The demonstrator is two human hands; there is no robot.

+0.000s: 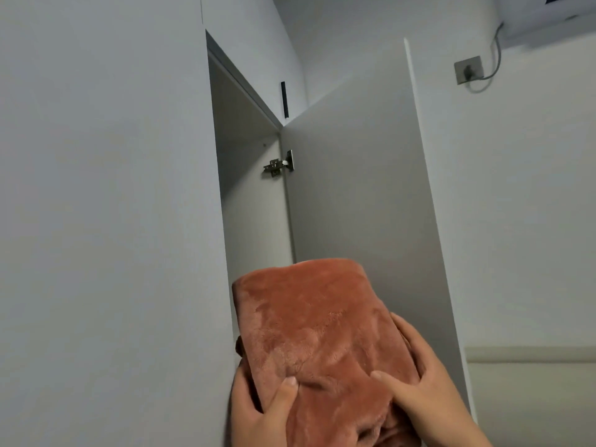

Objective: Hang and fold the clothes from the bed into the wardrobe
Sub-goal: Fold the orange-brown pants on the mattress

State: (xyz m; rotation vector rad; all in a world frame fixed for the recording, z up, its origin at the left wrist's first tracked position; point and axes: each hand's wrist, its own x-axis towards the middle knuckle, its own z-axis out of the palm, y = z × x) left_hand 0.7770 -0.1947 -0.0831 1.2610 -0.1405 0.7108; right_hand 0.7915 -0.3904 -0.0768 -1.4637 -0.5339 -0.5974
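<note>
A folded rust-orange fleece garment [316, 327] is held up in front of the wardrobe's narrow opening [251, 204]. My left hand [261, 411] grips its lower left edge, thumb on top. My right hand [425, 382] clasps its right side, thumb pressed into the pile. The garment's far end reaches into the gap between the closed left door and the open right door. The inside shelves are hidden from this low angle.
The white closed wardrobe door [106, 221] fills the left. The open door [361, 195] swings out to the right on a metal hinge [279, 165]. An upper cabinet [254, 59] sits above. A wall socket with a cable [469, 71] is at upper right.
</note>
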